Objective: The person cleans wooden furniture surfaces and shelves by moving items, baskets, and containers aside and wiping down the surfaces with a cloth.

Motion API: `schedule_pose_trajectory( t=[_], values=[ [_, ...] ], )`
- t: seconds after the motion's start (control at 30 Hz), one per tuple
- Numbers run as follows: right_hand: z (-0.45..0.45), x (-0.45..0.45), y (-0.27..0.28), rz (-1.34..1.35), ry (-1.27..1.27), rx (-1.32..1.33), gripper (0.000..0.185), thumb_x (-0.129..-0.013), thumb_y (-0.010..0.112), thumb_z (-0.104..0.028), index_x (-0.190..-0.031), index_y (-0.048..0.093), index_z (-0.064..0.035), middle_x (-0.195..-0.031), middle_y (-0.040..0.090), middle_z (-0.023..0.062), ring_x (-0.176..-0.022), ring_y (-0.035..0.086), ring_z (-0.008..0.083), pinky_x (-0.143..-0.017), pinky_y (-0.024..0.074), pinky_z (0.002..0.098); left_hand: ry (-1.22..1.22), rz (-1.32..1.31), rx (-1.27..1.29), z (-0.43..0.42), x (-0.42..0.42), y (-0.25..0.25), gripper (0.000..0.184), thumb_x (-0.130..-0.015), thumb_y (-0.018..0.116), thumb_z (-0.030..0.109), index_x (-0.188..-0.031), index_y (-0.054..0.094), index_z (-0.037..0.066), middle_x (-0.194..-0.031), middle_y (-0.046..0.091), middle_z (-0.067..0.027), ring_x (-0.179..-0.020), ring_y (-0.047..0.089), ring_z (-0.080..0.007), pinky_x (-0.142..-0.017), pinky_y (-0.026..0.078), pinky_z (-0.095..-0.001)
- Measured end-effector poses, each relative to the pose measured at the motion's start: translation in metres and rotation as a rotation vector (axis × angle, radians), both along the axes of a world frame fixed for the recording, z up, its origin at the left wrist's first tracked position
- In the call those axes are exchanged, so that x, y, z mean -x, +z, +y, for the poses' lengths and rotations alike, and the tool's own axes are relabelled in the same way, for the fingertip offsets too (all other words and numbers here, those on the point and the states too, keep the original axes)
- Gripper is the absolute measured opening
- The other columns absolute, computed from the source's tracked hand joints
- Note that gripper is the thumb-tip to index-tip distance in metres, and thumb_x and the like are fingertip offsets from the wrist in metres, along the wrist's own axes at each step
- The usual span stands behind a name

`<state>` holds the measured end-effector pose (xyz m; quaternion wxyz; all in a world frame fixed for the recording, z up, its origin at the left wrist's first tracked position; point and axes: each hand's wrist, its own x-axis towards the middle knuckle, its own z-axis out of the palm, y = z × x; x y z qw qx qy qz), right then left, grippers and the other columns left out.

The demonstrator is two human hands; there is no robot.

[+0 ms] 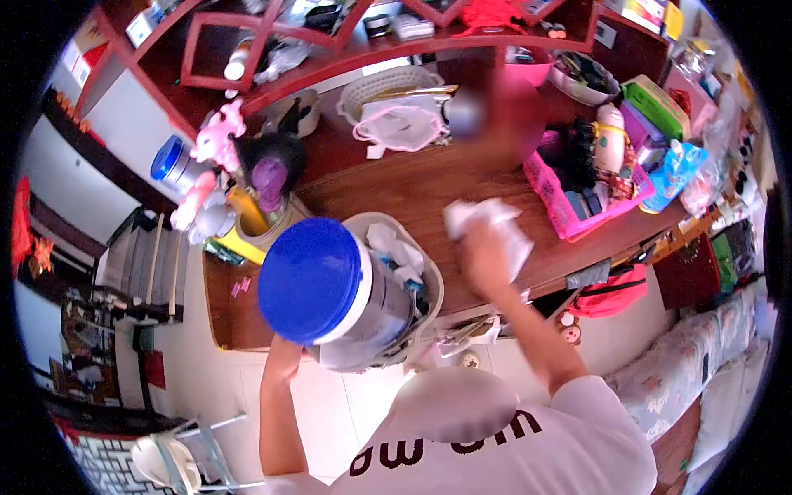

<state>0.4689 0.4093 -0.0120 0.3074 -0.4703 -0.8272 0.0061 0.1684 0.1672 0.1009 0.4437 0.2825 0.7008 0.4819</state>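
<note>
My left hand (286, 356) is under a large clear tub with a blue lid (309, 276), tilted over the desk's front edge. Its fingers are mostly hidden by the tub. On the brown wooden desktop (379, 181), my right hand (485, 257) presses a crumpled white cloth (516, 239), with its fingers bent over it. Between the hands, partly behind the tub, a pale bin (437, 289) holds white and blue items. A pink basket (561, 219) with a doll (609, 140) and dark things stands right of the cloth.
Pale baskets (388, 87) stand at the desk's back under a red shelf (330, 62). A holder (276, 227) with pink balloon-like figures (219, 136) is at the left. Right of the desk are a red bag (610, 293) and a floral-covered sofa (693, 355).
</note>
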Motion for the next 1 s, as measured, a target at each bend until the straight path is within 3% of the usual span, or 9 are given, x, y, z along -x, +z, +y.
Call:
schedule_pose_trajectory(
  t=[0.03,0.07,0.1,0.2,0.43,0.7,0.8,0.9,1.0],
  values=[
    [-0.035,0.011,0.015,0.059,0.169,0.093,0.031,-0.08,0.048,-0.01,-0.109,0.052,0.0015,-0.105,0.054,0.0233,-0.092,0.053,0.0379,-0.077,0.0407,0.0492,-0.02,0.026,0.0,0.018,0.001,-0.002,0.025,-0.087,0.056,0.016,-0.108,0.056,0.003,-0.092,0.062,-0.0065,-0.077,0.062,-0.0158,-0.061,0.054,-0.0312],
    [-0.07,0.024,0.041,0.068,0.073,0.553,0.033,-0.079,0.05,-0.013,-0.109,0.052,0.0013,-0.111,0.053,0.0222,-0.097,0.052,0.0375,-0.087,0.0412,0.0464,-0.039,0.052,-0.001,0.035,0.002,-0.007,0.025,-0.087,0.056,0.015,-0.109,0.055,0.003,-0.092,0.062,-0.0076,-0.076,0.063,-0.0171,-0.059,0.055,-0.0321],
    [-0.093,0.017,0.038,-0.005,0.286,-0.021,0.039,-0.077,0.054,-0.014,-0.115,0.052,-0.0036,-0.118,0.051,0.0201,-0.11,0.05,0.0346,-0.099,0.0374,0.0431,-0.029,-0.044,0.04,0.051,0.004,-0.008,0.028,-0.087,0.055,0.013,-0.113,0.052,0.003,-0.094,0.061,-0.0099,-0.075,0.063,-0.0192,-0.058,0.056,-0.0339],
    [-0.095,-0.02,0.034,0.007,0.451,0.204,0.045,-0.075,0.058,-0.01,-0.119,0.054,-0.0094,-0.123,0.053,0.0126,-0.123,0.044,0.0263,-0.104,0.0342,0.0404,-0.074,-0.067,0.017,0.091,0.006,-0.013,0.034,-0.08,0.05,0.005,-0.114,0.05,0.002,-0.095,0.061,-0.0114,-0.077,0.064,-0.022,-0.059,0.057,-0.0358],
    [-0.011,-0.099,0.028,0.057,-0.225,0.056,0.034,-0.081,0.051,-0.01,-0.115,0.055,-0.004,-0.123,0.053,0.0145,-0.12,0.045,0.0307,-0.1,0.0346,0.0453,-0.116,-0.092,-0.008,0.138,0.012,-0.026,0.036,-0.077,0.05,0.007,-0.113,0.051,0.001,-0.093,0.062,-0.0103,-0.073,0.064,-0.0217,-0.057,0.058,-0.034],
    [-0.101,-0.005,0.031,0.033,0.287,0.123,0.036,-0.081,0.052,-0.01,-0.117,0.054,-0.0041,-0.119,0.054,0.0128,-0.118,0.046,0.0273,-0.1,0.0342,0.0461,-0.043,0.018,-0.077,0.138,0.017,-0.028,0.027,-0.079,0.051,0.01,-0.105,0.057,0.003,-0.084,0.061,-0.0059,-0.062,0.061,-0.0149,-0.045,0.051,-0.0261],
    [-0.07,-0.046,0.028,-0.014,0.311,0.109,0.033,-0.082,0.053,-0.011,-0.114,0.056,-0.0064,-0.117,0.055,0.0118,-0.116,0.048,0.0272,-0.097,0.0363,0.0459,-0.001,0.08,-0.115,0.136,0.028,-0.038,0.024,-0.081,0.054,0.01,-0.103,0.054,0.001,-0.08,0.058,-0.0019,-0.071,0.058,-0.01,-0.054,0.045,-0.0235],
    [-0.024,-0.089,0.027,-0.025,-0.017,0.036,0.031,-0.082,0.051,-0.012,-0.113,0.057,-0.0081,-0.118,0.055,0.0117,-0.114,0.049,0.0296,-0.095,0.0373,0.0463,-0.024,0.202,-0.275,0.127,0.041,-0.06,0.024,-0.085,0.054,0.013,-0.106,0.055,0.001,-0.083,0.059,-0.001,-0.077,0.057,-0.0095,-0.063,0.045,-0.0248],
    [-0.005,-0.083,0.018,-0.142,-0.285,-0.116,0.035,-0.084,0.049,-0.013,-0.117,0.053,-0.0046,-0.12,0.054,0.0132,-0.116,0.047,0.0325,-0.094,0.0372,0.0479,0.107,0.102,-0.223,0.101,0.008,-0.035,0.035,-0.092,0.051,0.016,-0.122,0.05,-0.001,-0.11,0.058,-0.0082,-0.101,0.054,-0.0135,-0.083,0.044,-0.0265]
  ],
)
